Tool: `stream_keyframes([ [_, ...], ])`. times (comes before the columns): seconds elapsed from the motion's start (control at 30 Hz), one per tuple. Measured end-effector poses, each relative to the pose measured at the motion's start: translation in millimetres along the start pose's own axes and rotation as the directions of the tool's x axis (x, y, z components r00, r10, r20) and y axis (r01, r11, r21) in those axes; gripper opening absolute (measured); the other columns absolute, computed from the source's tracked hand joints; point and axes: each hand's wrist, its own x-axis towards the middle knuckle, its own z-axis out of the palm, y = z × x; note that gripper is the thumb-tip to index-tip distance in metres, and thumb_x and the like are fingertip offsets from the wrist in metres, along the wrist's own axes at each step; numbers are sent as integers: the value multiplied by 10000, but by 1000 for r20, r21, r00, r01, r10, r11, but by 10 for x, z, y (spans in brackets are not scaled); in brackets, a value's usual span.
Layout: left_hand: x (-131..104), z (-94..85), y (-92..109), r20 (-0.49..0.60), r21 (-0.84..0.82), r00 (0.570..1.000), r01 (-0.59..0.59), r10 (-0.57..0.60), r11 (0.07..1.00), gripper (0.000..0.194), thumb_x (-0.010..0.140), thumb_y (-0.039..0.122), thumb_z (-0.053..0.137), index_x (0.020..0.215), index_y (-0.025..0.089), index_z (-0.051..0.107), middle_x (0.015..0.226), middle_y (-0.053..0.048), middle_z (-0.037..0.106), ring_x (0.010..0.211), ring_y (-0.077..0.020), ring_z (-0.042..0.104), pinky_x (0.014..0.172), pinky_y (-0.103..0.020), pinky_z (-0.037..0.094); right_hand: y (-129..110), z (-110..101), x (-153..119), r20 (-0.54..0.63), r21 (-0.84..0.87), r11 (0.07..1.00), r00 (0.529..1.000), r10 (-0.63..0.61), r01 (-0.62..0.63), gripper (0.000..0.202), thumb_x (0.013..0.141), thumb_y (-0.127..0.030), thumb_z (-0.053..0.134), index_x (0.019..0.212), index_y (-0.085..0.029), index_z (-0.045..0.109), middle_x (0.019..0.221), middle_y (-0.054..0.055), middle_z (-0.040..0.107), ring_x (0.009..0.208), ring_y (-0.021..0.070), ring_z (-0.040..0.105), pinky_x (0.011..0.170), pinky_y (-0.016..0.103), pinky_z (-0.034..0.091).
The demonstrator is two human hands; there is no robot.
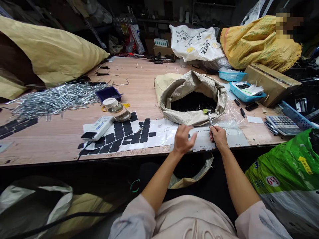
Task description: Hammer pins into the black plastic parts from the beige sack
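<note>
My right hand (219, 136) grips a small hammer-like tool (209, 119) with a shiny metal shaft and a yellow-green head. Its head lies over the front rim of an open woven sack (164, 103), which has dark pieces inside. To the left, my left hand (183, 138) is held over the table's front edge, thumb apart from the fingers, and I see nothing in it. Under both hands lies a white sheet (161, 132), partly hidden by them. Several black rounded pads (143, 134) are spread on the sheets left of my left hand.
At the left is a heap of metal rods (57, 99) beside a dark blue tray (108, 94). A clear jar (119, 111) and a white device (98, 127) stand nearer. Blue baskets (246, 91), a cardboard box (271, 83), a calculator (284, 124) and a green bag (281, 166) are right.
</note>
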Motion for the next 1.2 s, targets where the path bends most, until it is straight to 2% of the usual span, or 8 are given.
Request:
stream_keyframes([
  [0.17, 1149, 270, -496, -185, 154, 897, 431, -402, 889, 164, 933, 248, 591, 1051, 162, 667, 1152, -190, 616, 1141, -357, 569, 1017, -517, 467, -26, 15, -15, -11, -43, 999, 1000, 2, -2, 294, 756, -468, 719, 726, -192, 623, 576, -37, 573, 405, 85, 468, 319, 192, 388],
  [0.33, 1505, 409, -862, -87, 267, 763, 637, -640, 723, 172, 843, 145, 632, 998, 90, 684, 1222, -279, 614, 1157, -450, 534, 954, -624, 455, -42, 29, -15, -15, -46, 999, 1000, 6, -7, 275, 763, -449, 703, 697, -200, 608, 568, -36, 569, 401, 86, 469, 319, 194, 388],
  [0.5, 1419, 399, -854, -43, 330, 769, 614, -638, 717, 142, 838, 188, 689, 963, 122, 694, 1166, -242, 654, 1213, -444, 514, 957, -571, 464, -34, 36, -9, -28, -54, 999, 1000, 3, -5, 272, 769, -444, 693, 687, -200, 604, 566, -34, 567, 400, 88, 475, 318, 192, 387],
  [0.67, 1138, 172, -509, -106, 257, 923, 384, -369, 887, 237, 984, 374, 588, 1090, 176, 663, 1186, -153, 648, 1142, -317, 581, 976, -410, 454, -51, 28, -25, -26, -46, 999, 1000, 16, -17, 272, 765, -441, 707, 697, -198, 606, 578, -28, 583, 406, 86, 476, 322, 190, 392],
  [0.77, 814, 93, -275, 59, 224, 975, 196, -214, 955, 215, 1003, 388, 579, 1085, 207, 662, 1038, -86, 687, 1016, -259, 603, 928, -364, 446, -45, 16, -24, -29, -39, 999, 999, 15, -16, 278, 757, -450, 715, 707, -199, 607, 576, -34, 584, 402, 86, 472, 323, 194, 393],
  [0.9, 387, 155, -192, 350, 219, 931, 29, -106, 975, 157, 908, 365, 739, 944, 214, 720, 949, -72, 706, 1000, -276, 581, 905, -394, 439, -21, 7, -5, -26, -29, 1000, 1000, -4, 3, 293, 751, -471, 713, 721, -194, 622, 581, -36, 583, 416, 89, 481, 333, 193, 391],
  [1.07, 221, 265, -342, 357, 137, 915, 147, -187, 980, 223, 842, 341, 818, 1022, 219, 766, 996, -62, 701, 1019, -265, 565, 918, -393, 456, -29, -22, -114, -61, -110, 990, 993, -98, 91, 314, 819, -497, 627, 813, -188, 682, 666, -8, 633, 474, 111, 520, 395, 214, 429],
  [1.2, 255, 263, -399, 365, 57, 906, 209, -215, 976, 178, 817, 273, 824, 977, 216, 774, 929, -40, 691, 980, -241, 564, 903, -371, 466, -13, -104, -388, -88, -352, 897, 945, -315, 266, 337, 894, -480, 575, 996, -197, 728, 870, 61, 744, 736, 197, 669, 672, 298, 567],
])
